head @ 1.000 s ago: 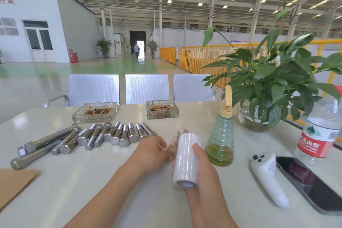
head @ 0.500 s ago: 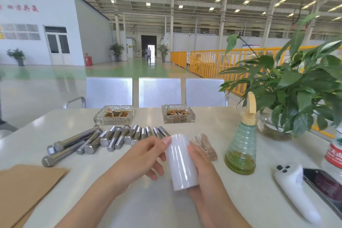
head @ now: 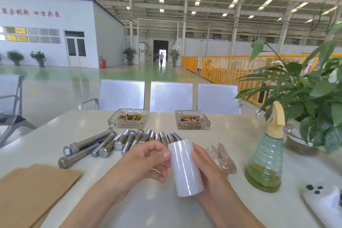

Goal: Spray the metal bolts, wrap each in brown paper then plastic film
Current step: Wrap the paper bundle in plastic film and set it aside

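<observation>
Holding a white roll of plastic film (head: 186,167) nearly upright above the pale table (head: 231,135), the person has the right hand (head: 207,170) wrapped round its far side, fingers curled against the roll from behind. The left hand (head: 146,161) sits close on the other side, its fingers bent inward and the thumb tip pressing the roll's upper edge, as if picking at the film; whether it has a loose end pinched I cannot tell. Behind the hands, a row of metal bolts (head: 129,139) lies side by side on the table, heads toward the person, with a few longer ones fanned out to the left. Just right of the roll lie two wrapped bolts (head: 222,157), brown showing through clear film, close together. A stack of brown paper (head: 31,190) lies flat at the near left corner. To the right stands a green spray bottle (head: 264,163) with a cream nozzle, well apart from the roll, and behind it a leafy potted plant (head: 311,102). Two glass ashtrays (head: 192,122) sit at the table's far side, in front of a bench of three perforated metal seats (head: 171,96). A white handheld controller (head: 323,201) lies at the near right edge.
</observation>
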`<state>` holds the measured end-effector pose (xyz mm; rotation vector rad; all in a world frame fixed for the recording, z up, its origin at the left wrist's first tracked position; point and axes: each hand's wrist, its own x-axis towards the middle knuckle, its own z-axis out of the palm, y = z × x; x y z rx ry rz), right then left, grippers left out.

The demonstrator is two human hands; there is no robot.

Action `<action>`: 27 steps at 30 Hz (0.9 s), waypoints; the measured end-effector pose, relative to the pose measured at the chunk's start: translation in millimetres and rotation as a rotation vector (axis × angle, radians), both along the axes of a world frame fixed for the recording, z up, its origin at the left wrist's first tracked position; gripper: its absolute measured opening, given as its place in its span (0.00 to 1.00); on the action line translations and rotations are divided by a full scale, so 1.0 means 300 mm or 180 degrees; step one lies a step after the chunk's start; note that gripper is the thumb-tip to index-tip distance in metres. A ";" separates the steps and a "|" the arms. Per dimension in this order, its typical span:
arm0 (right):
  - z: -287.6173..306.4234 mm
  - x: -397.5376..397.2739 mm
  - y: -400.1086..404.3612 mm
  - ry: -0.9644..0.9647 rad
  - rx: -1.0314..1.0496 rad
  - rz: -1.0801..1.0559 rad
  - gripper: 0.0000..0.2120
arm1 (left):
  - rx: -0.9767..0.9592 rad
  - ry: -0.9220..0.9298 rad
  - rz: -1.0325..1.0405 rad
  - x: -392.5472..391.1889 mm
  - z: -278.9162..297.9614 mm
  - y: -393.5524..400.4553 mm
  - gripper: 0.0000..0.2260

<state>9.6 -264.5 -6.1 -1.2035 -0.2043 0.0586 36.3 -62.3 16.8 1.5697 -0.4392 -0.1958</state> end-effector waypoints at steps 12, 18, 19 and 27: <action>-0.040 -0.005 -0.017 -0.0190 -0.0416 -0.0082 0.21 | 0.0254 -0.0151 0.0533 -0.054 0.011 -0.046 0.10; -0.039 -0.014 -0.012 -0.0314 -0.0694 -0.0307 0.18 | 0.0391 -0.0327 0.0715 -0.066 0.017 -0.051 0.07; -0.036 -0.019 -0.011 -0.0370 -0.0756 -0.0394 0.17 | 0.0404 -0.0376 0.0802 -0.066 0.014 -0.054 0.06; -0.018 -0.051 0.007 -0.0637 -0.1092 -0.0690 0.14 | 0.0483 -0.0535 0.1248 -0.074 -0.007 -0.081 0.08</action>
